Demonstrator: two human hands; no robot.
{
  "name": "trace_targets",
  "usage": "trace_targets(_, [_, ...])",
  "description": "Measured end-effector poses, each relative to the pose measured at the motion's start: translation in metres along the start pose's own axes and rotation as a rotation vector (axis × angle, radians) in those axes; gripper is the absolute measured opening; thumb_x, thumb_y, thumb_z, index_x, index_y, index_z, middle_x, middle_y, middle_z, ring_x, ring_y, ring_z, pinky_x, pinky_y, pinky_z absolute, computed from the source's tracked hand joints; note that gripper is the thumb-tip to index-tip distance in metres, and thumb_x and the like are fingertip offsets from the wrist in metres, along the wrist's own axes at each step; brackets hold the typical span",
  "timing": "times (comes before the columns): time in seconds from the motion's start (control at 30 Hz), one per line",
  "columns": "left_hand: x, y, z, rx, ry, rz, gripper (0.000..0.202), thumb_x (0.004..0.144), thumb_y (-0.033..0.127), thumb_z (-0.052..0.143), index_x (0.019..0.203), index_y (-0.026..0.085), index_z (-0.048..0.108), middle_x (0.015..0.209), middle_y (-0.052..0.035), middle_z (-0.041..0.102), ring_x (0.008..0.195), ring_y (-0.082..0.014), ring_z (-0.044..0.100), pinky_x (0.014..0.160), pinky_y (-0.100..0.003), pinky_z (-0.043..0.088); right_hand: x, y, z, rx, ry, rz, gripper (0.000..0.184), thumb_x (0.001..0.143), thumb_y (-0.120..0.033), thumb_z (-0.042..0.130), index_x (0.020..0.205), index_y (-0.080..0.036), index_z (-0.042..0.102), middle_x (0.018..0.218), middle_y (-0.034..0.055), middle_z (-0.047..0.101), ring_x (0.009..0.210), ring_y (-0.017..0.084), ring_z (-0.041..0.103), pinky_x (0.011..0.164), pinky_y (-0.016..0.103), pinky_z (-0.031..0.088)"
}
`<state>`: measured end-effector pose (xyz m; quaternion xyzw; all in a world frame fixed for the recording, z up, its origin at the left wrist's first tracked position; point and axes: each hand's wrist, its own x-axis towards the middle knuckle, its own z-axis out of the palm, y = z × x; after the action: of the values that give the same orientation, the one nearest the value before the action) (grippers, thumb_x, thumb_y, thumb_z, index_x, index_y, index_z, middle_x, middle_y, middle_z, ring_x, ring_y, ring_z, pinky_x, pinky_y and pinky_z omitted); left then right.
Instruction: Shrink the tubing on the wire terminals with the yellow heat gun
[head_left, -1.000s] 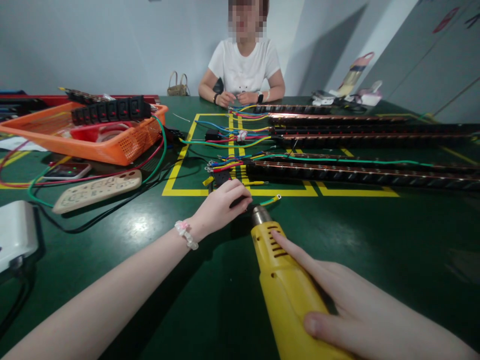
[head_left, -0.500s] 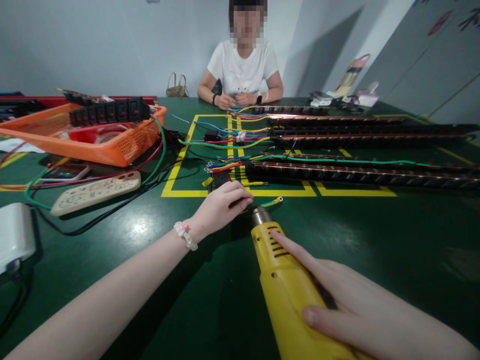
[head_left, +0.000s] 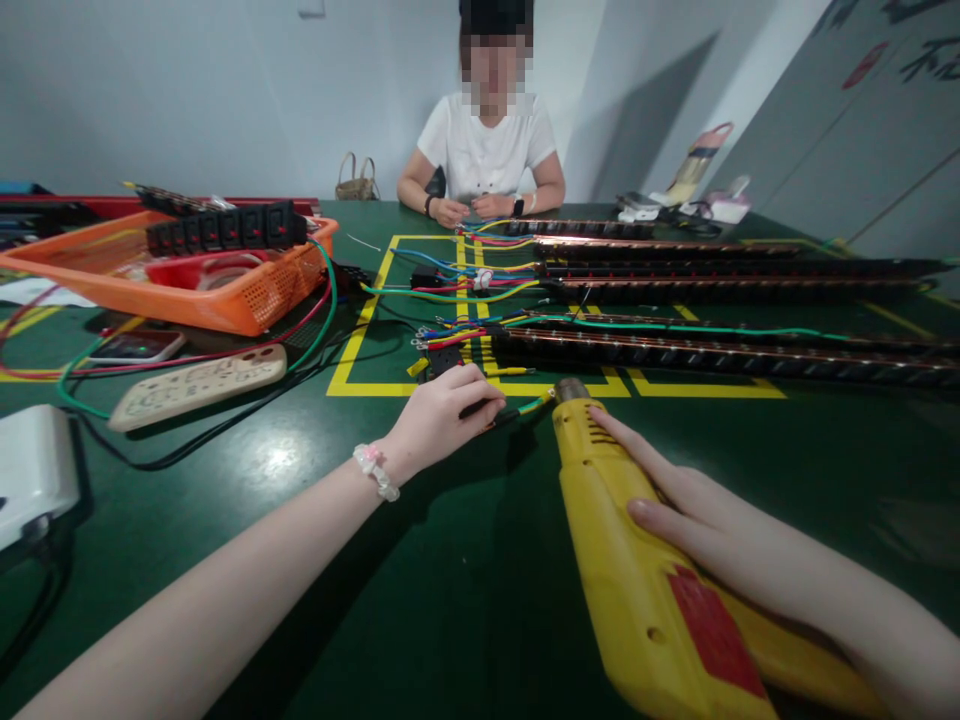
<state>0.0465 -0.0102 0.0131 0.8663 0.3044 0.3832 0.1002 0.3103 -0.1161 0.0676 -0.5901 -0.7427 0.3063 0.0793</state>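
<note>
Near the middle of the head view, my left hand (head_left: pixel 456 415) is pinched around a short green-and-yellow wire (head_left: pixel 534 405) with a terminal at its tip. The wire sticks out to the right from my fingertips. My right hand (head_left: pixel 697 510) grips a yellow heat gun (head_left: pixel 615 540) along its body, forefinger stretched toward the vents. The metal nozzle points away from me, right beside the wire's terminal end. A black block (head_left: pixel 444 360) lies just beyond my left hand, partly hidden by it.
Long black strips (head_left: pixel 675 355) with wire ends lie across the green table (head_left: pixel 420 620). At left are an orange basket (head_left: pixel 225 300), a beige power strip (head_left: pixel 199 387), loose cables and a white box (head_left: pixel 34 460). A person (head_left: pixel 491 150) sits across, hands on the table edge.
My right hand has swung the heat gun to the right, so its nozzle moved from near my left fingertips to the wire's terminal end. My left hand has stayed in place.
</note>
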Motion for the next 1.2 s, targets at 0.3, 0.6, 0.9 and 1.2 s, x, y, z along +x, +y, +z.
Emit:
trace_targets(0.3, [0.0,0.004,0.0,0.11,-0.012,-0.054,0.016,0.091,0.027,0.047,0.089,0.019,0.061,0.091,-0.0036,0.062,0.087,-0.0148,0.056,0.073,-0.026,0.048,-0.001,-0.005,0.002,-0.042,0.009,-0.042,0.075,0.089,-0.058,0.035,0.149,-0.026,0.005,0.143,0.0077,0.042,0.125,0.032,0.044,0.101,0.052,0.036])
trace_targets(0.6, [0.0,-0.002,0.0,0.029,-0.004,-0.092,0.015,0.092,0.027,0.049,0.101,0.019,0.059,0.095,-0.0042,0.064,0.089,-0.0163,0.059,0.077,-0.029,0.048,-0.012,-0.023,0.009,0.028,-0.176,-0.076,0.083,0.083,-0.059,0.045,0.149,-0.027,0.007,0.121,0.0114,0.061,0.107,0.034,0.058,0.09,0.05,0.044])
trace_targets(0.9, [0.001,-0.002,0.001,-0.059,-0.024,-0.136,0.016,0.091,0.027,0.049,0.1,0.019,0.06,0.098,-0.0034,0.067,0.088,-0.0154,0.063,0.078,-0.029,0.051,-0.02,-0.044,0.023,0.13,-0.316,-0.079,0.095,0.07,-0.049,0.064,0.148,-0.029,0.012,0.119,0.0067,0.062,0.097,0.03,0.061,0.083,0.041,0.047])
trace_targets(1.2, [-0.001,-0.001,0.003,-0.019,-0.089,-0.096,0.017,0.09,0.021,0.047,0.103,0.018,0.058,0.1,-0.0048,0.066,0.094,-0.017,0.061,0.082,-0.031,0.05,-0.021,-0.046,0.021,0.092,-0.366,-0.043,0.096,0.074,-0.05,0.061,0.149,-0.027,0.005,0.107,0.0069,0.064,0.089,0.028,0.061,0.08,0.039,0.046])
